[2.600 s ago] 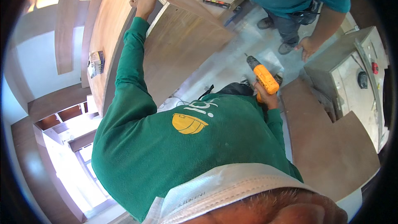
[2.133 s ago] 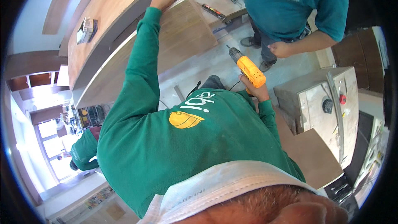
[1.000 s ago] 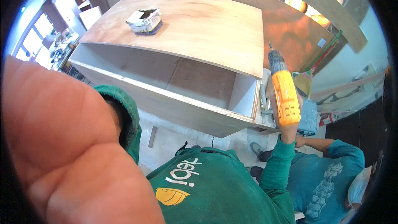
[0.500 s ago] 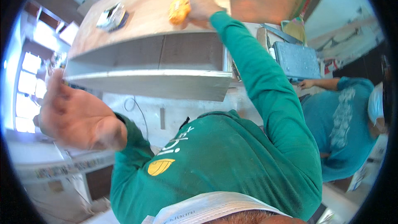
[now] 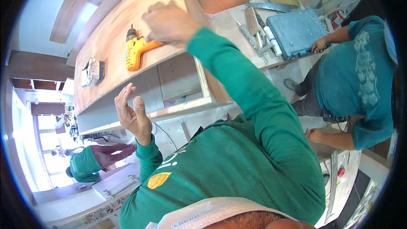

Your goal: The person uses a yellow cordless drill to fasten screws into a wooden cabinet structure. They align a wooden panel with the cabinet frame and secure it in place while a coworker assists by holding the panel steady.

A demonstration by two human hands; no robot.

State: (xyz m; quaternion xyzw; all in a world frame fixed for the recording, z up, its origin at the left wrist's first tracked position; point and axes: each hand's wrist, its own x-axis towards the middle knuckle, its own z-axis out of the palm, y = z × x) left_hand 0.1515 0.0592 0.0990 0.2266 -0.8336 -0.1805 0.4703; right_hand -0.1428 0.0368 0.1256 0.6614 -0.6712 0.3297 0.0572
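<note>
A yellow cordless drill [image 5: 135, 52] with a black chuck lies on the plywood top of a wooden cabinet [image 5: 112, 44]. Over the butt of its handle hovers my right hand [image 5: 171, 22], fingers loosely bent and apart, not wrapped round the grip; whether the palm touches the handle is hidden. My left hand [image 5: 135, 114] is raised in front of the cabinet's near edge, open and empty, thumb apart from the fingers. A small dark-and-pale box-like item [image 5: 93, 73] rests on the cabinet top, left of the drill.
On the right, a bench carries a blue-grey tool case [image 5: 294, 34], a white tube [image 5: 272, 41], hand tools and a handsaw [image 5: 271, 6]. A co-worker [image 5: 349, 76] stands there, one hand at the case. Another person [image 5: 91, 163] bends over at far left. A cable [image 5: 166, 135] trails on the floor.
My view has swung, bringing more of the right bench and co-worker into sight. My right hand has shifted off the drill's side to above its handle end. My left hand appears lower and farther right.
</note>
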